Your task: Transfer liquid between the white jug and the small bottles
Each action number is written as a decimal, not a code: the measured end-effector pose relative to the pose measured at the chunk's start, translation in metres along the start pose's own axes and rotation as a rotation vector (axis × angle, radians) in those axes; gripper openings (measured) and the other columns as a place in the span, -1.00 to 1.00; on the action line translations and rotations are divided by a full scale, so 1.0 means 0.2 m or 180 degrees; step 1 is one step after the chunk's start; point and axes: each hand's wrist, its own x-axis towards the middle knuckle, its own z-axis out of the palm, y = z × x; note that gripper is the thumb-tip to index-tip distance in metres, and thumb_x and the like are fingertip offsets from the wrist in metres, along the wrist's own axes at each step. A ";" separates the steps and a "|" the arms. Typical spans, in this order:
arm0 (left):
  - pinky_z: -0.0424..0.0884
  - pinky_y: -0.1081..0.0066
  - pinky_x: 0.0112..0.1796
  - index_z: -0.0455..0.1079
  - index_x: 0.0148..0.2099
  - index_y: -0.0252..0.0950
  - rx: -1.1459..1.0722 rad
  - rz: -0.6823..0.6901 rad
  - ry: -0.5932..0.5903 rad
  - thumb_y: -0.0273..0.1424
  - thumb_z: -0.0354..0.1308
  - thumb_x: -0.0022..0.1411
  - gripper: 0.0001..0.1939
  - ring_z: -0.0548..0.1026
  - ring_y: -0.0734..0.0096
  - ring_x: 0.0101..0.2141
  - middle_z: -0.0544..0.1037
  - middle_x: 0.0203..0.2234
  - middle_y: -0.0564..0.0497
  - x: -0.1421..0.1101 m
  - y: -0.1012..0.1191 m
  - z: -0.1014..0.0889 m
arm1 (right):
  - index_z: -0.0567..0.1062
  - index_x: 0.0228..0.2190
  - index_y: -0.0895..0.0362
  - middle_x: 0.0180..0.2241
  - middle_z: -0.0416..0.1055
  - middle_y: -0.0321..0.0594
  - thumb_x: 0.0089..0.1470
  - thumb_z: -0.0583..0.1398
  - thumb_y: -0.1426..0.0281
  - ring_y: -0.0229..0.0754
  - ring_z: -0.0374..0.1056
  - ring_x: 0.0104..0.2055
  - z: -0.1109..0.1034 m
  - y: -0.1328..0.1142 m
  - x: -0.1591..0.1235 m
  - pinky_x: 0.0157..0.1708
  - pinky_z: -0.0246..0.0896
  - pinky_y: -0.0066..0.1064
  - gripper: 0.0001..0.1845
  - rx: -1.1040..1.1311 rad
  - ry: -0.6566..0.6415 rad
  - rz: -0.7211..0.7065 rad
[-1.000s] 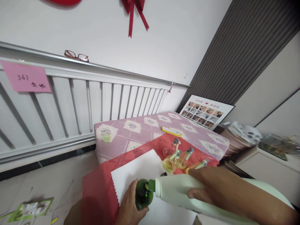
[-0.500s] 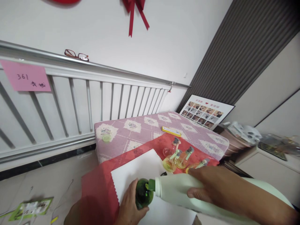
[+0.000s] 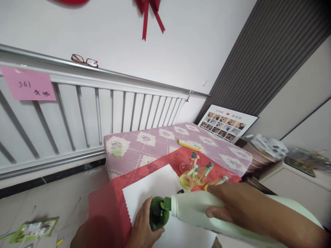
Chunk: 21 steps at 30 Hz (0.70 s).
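My left hand (image 3: 144, 224) is wrapped round a dark green glass bottle (image 3: 159, 217) with a rounded body, lying over toward the right. My right hand (image 3: 219, 203) grips a large pale green bottle (image 3: 192, 208), tilted almost level. Its ribbed, uncapped neck meets the green bottle's neck (image 3: 167, 204); whether liquid passes between them I cannot see. Both are above a white sheet (image 3: 147, 186) with a scalloped edge. Beyond my right hand stand several small clear bottles (image 3: 187, 181) with yellow or pink tints and upright tops, on a red cloth (image 3: 165, 162).
A purple patterned tablecloth (image 3: 165, 134) covers the table, with a yellow-edged case (image 3: 188, 144) and a small green lid-like disc (image 3: 117, 151) on it. Behind is a white radiator (image 3: 131, 106) with glasses (image 3: 84, 61) on top. A power strip (image 3: 36, 229) lies on the floor.
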 end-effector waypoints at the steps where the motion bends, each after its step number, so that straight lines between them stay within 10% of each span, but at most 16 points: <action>1: 0.10 0.18 0.30 -0.05 0.35 -0.39 -0.0006 0.0013 0.0002 -0.45 0.19 -0.19 0.01 0.18 0.08 0.29 0.20 0.31 -0.20 0.00 0.00 0.00 | 0.54 -0.33 0.06 -0.27 0.59 -0.05 0.09 0.15 0.13 0.13 0.49 -0.23 0.00 0.00 0.00 -0.33 0.18 -0.26 -0.71 0.0002 0.0011 -0.0003; 21: 0.14 0.12 0.28 -0.05 0.35 -0.32 -0.0056 0.0104 0.0099 -0.45 0.21 -0.17 0.00 0.21 0.09 0.27 0.23 0.30 -0.19 0.00 -0.02 0.01 | 0.53 -0.34 0.06 -0.28 0.58 -0.04 0.08 0.15 0.10 0.11 0.48 -0.25 0.00 -0.01 0.01 -0.35 0.15 -0.28 -0.69 0.0017 -0.0003 0.0006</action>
